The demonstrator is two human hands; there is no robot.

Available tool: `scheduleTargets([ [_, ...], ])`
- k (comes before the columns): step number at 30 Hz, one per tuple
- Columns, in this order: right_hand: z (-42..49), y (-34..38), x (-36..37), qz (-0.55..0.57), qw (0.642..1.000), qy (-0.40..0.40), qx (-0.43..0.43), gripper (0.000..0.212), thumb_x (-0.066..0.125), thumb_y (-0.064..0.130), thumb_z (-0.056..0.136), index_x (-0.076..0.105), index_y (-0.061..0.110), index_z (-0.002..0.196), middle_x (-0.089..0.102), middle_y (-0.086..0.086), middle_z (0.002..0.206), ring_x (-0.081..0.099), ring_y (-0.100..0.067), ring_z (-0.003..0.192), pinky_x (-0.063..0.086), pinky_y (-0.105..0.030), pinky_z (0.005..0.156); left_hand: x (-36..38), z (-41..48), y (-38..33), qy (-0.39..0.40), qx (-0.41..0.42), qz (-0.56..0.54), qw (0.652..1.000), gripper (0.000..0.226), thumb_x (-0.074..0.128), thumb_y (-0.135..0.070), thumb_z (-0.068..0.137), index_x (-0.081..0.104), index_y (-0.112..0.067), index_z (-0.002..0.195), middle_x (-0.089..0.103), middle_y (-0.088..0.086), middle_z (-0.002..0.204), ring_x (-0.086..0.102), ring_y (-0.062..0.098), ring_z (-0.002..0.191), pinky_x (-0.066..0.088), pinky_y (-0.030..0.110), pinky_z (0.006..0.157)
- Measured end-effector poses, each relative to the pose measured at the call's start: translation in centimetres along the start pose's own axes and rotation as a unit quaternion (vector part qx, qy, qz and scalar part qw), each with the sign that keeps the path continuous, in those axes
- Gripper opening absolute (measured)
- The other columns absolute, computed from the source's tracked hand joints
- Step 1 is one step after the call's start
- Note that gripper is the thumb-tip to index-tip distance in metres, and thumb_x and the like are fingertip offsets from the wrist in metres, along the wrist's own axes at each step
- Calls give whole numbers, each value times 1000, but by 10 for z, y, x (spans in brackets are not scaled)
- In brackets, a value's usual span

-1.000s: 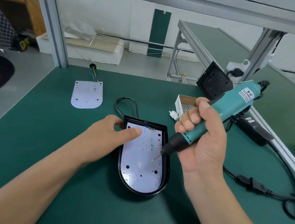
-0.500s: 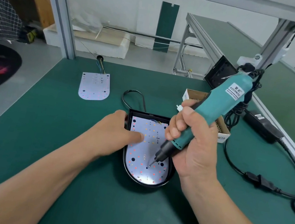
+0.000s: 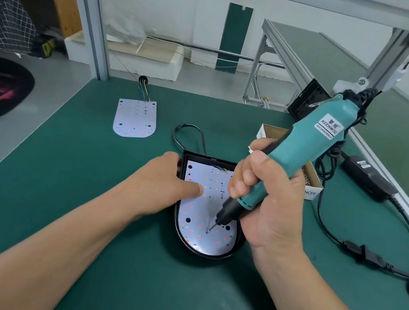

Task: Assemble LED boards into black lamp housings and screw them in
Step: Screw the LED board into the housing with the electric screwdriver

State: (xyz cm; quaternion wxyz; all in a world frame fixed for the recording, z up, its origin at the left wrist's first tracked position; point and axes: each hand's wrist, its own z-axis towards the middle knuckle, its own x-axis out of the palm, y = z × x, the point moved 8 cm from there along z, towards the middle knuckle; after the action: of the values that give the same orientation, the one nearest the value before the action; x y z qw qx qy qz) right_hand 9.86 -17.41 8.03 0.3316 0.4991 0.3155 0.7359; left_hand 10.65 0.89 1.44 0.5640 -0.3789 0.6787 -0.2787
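Observation:
A black lamp housing lies in the middle of the green mat with a white LED board seated inside it. My left hand rests on the housing's left edge, its thumb pressing flat on the board. My right hand grips a teal electric screwdriver, held tilted, with its bit tip touching a hole near the board's rounded lower end. A second loose LED board with coloured wires lies on the mat at the far left.
A small cardboard box of screws stands behind my right hand. A black power adapter and its looping cable lie on the right. Another black housing leans at the far right by the conveyor rail.
The screwdriver tip has moved down the board from its middle right to a hole near the rounded end. My left hand stays pressed on the board.

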Motion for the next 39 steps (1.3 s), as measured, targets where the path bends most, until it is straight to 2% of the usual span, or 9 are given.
scheduleTargets([
  [8,-7,5,17,-47,997,49,-26,12,66,14,86,68,16,97,49,-4,57,43,-23,46,43,-29,52,1,4,-2,-3,13,0,1000,51,77,-48,67,60,-18,104,72,-1,97,71,22,90,59,48,83],
  [11,-9,3,25,-59,995,80,-22,14,66,13,86,70,19,98,51,-1,56,44,-20,45,44,-28,53,3,7,-3,4,23,6,1000,43,76,-46,68,55,-16,91,59,-7,78,56,16,67,44,36,62],
  [13,-9,3,31,-66,992,102,-19,12,67,12,87,69,21,93,52,1,56,45,-18,45,43,-27,53,4,8,-3,10,31,9,999,40,74,-44,68,47,-19,83,49,-9,71,45,14,60,34,33,58],
  [21,-7,-2,36,-63,985,157,12,11,67,14,87,66,25,88,54,5,56,49,-18,47,44,-29,55,6,9,-5,23,51,5,998,39,78,-38,78,46,-18,80,42,-9,66,39,16,60,32,34,61],
  [28,-5,6,31,-21,990,143,7,18,66,13,83,73,18,99,51,-1,59,52,-20,52,47,-30,58,4,9,-2,10,34,23,999,46,77,-47,72,57,-11,93,55,-4,76,50,18,66,41,35,64],
  [32,-4,20,35,-11,985,168,-30,23,61,9,84,72,17,102,54,1,61,51,-20,53,47,-31,59,1,6,-5,-4,44,26,999,38,76,-44,72,61,-14,88,60,-8,70,54,15,63,46,37,66],
  [36,9,25,12,56,994,89,-29,13,58,11,90,65,15,101,44,2,63,44,-16,55,44,-28,57,-1,-1,-11,19,54,11,998,38,69,-66,84,67,-29,91,70,-15,79,66,10,72,48,32,68],
  [38,15,24,-6,93,995,34,-16,10,55,12,94,61,17,100,42,5,64,40,-12,56,41,-25,57,-13,0,-8,-7,17,-36,999,42,57,-65,91,50,-24,83,52,-5,75,44,18,59,32,31,59],
  [39,17,24,-14,110,994,8,-11,10,53,14,96,61,18,100,42,7,64,39,-10,56,40,-23,57,-21,1,-8,-32,10,-95,995,32,52,-50,96,45,-21,83,43,3,76,32,20,58,26,31,56],
])
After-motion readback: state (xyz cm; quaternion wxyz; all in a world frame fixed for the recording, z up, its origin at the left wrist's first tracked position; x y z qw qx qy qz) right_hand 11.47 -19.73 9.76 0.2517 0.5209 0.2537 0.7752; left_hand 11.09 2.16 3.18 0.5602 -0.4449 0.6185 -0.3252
